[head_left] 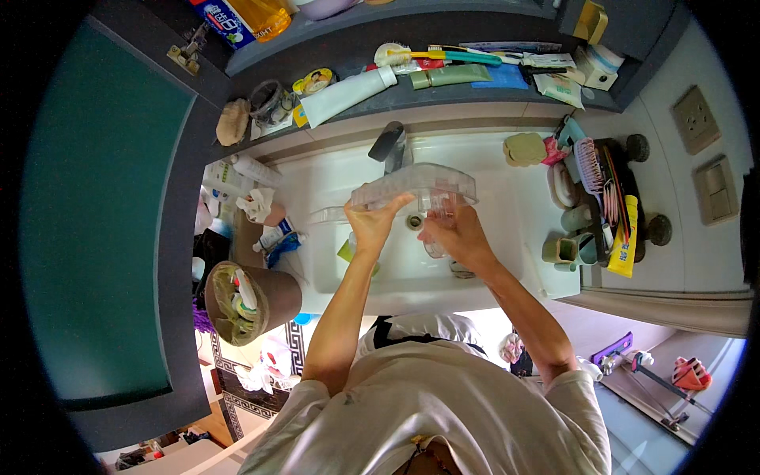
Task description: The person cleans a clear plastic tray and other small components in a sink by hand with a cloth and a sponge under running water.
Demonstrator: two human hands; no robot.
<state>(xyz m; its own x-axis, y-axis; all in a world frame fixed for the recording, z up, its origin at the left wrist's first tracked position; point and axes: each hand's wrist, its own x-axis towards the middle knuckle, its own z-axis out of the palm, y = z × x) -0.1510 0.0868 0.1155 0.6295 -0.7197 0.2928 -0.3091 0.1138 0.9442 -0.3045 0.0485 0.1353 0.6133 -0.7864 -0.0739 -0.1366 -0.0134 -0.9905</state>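
Observation:
Over the white sink [507, 186] I hold a clear plastic organizer tray [412, 180], tilted and just in front of the dark faucet [389, 145]. My left hand [370, 228] grips its left end, the thumb pressed along the near side. The fingers of my right hand [463, 236] close round a clear section at its right, where compartment walls show. A clear strip sticks out left of my left hand; whether it belongs to the tray I cannot tell. Below the hands is the drain [414, 222]. A yellow-green piece [346, 252] lies beside my left wrist.
A shelf above the sink carries a white tube [348, 95], toothbrushes [451, 56] and packets. At the right stand a hairbrush [588, 165], a yellow tube [625, 237] and cups. A lined bin [273, 305] is at the left, near an open cabinet door [111, 214].

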